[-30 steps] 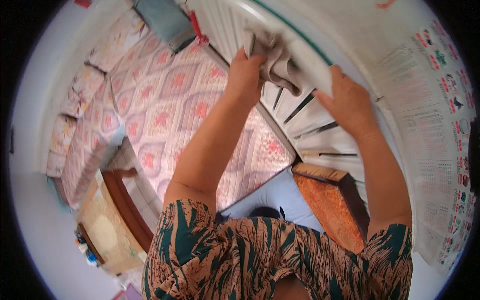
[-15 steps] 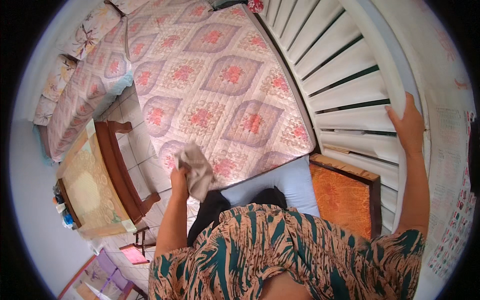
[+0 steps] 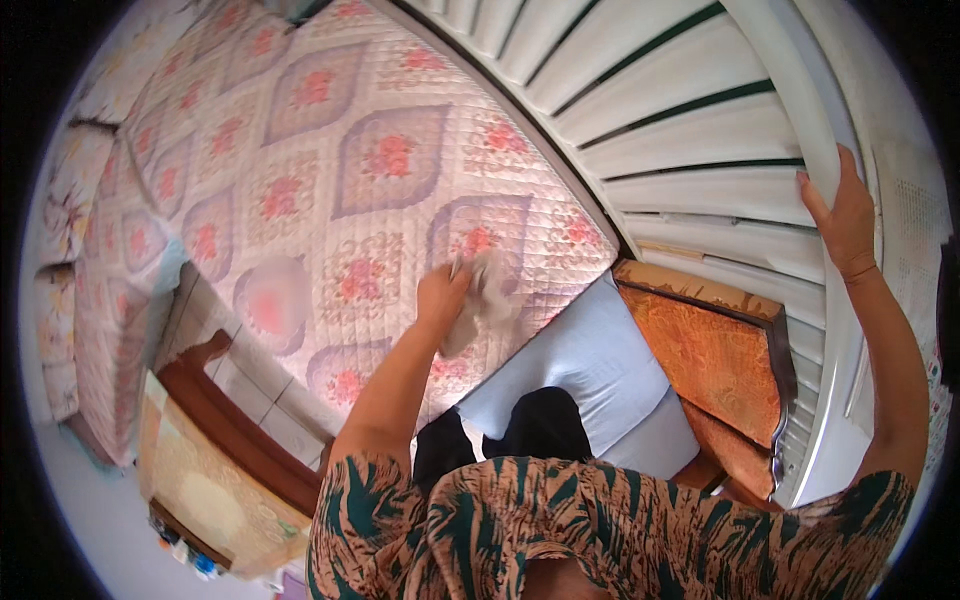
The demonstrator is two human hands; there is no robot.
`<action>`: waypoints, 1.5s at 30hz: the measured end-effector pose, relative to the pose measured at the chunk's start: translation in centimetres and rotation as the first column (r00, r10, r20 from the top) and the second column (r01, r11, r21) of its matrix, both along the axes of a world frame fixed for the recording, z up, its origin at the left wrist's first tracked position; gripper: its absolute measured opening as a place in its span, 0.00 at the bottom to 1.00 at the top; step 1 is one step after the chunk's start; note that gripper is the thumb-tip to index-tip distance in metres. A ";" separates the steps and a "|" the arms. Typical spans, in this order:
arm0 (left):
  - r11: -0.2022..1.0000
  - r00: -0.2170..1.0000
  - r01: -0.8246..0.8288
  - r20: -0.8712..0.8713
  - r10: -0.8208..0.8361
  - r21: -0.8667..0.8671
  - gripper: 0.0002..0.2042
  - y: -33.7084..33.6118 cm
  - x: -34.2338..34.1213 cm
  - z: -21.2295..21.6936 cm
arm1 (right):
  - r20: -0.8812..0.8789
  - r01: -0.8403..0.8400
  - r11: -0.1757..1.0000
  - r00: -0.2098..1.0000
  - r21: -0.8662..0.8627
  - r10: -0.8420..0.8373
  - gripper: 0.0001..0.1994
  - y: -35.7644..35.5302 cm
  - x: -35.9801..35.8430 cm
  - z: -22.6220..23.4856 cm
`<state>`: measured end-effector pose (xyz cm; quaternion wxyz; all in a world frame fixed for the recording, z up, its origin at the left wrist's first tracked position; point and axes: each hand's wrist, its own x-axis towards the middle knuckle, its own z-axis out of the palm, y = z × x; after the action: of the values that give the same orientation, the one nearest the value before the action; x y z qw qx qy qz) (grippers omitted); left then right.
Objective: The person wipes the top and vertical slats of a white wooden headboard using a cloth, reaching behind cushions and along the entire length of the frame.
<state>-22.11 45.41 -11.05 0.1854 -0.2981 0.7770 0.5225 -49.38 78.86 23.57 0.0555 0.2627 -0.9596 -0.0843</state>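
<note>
A crumpled grey-beige cloth [image 3: 488, 300] hangs from my left hand [image 3: 442, 295], whose fingers are closed on it. Below that hand spreads the quilted bed cover [image 3: 385, 158], patterned with pink flowers in purple frames; I cannot tell whether the cloth touches it. My right hand [image 3: 850, 220] is wrapped round the top rail of a white slatted railing [image 3: 806, 150], the thumb lying on its near side. The slats run from the rail down towards the bed's right edge.
Light blue cushioning [image 3: 580, 355] lies at the bed's near end, beside my dark-clad knees. An orange upholstered chair [image 3: 700, 350] with a dark frame stands against the railing. To the left are a wooden table [image 3: 235, 430] with a patterned top and a second bed [image 3: 105, 250].
My left hand has carried the cloth rightwards and up over the bed. My right hand keeps its hold on the rail. The whole view has turned and shifted.
</note>
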 end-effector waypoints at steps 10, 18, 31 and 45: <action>0.762 0.810 0.574 0.069 -0.583 -0.300 0.24 6.8 -22.2 -8.4 | 0.011 0.049 0.999 0.999 0.020 -0.049 0.27 0.6 0.7 0.7; 0.561 0.644 0.744 0.165 -0.747 -0.363 0.19 7.6 -25.4 -11.8 | -0.044 0.056 0.990 0.998 0.132 -0.051 0.27 2.6 1.3 1.6; 0.864 0.865 0.385 -0.199 -0.460 -0.323 0.15 11.9 -24.8 -13.5 | 0.007 0.101 0.976 0.994 0.192 -0.105 0.29 1.9 1.5 2.7; 0.658 0.634 0.724 -0.174 -0.753 -0.207 0.13 25.1 -17.9 -9.8 | -0.059 0.075 0.966 0.996 0.246 -0.063 0.29 3.9 1.5 2.8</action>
<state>-40.02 70.55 -20.87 0.2680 0.1027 0.8766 0.3863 -47.87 82.71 26.40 0.0434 0.2317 -0.9484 -0.2123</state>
